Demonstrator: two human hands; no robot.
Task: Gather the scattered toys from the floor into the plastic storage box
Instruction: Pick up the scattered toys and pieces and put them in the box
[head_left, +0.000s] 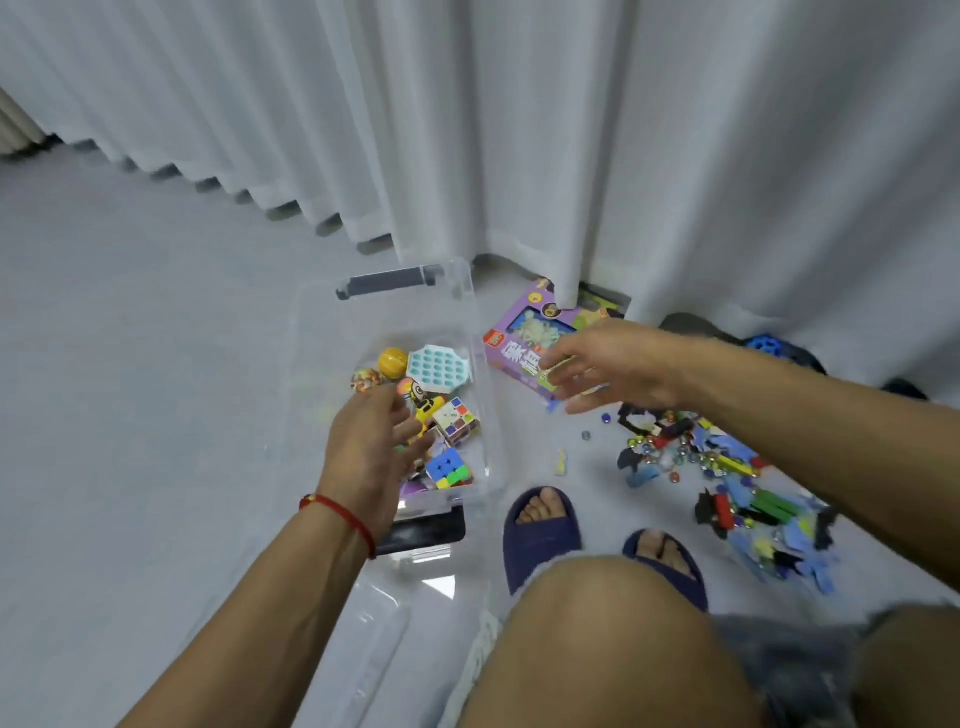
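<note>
With the left hand (371, 447) loose-fingered over the clear box (470, 312) at centre frame, the right hand (610, 366) — spread, seemingly empty — should clasp the purple toy carton (511, 345) by both edges.

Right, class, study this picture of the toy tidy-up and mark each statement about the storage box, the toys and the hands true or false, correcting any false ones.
1. The teal pop-it toy lies inside the clear storage box. True.
2. The purple toy carton is already in the box. False: it lies on the floor to the right of the box, partly under the curtain.
3. The left hand is over the box. True.
4. The right hand grips a cube. False: its fingers are spread and hold nothing, above the carton.
5. Small bricks and marbles remain scattered on the floor. True.
</note>
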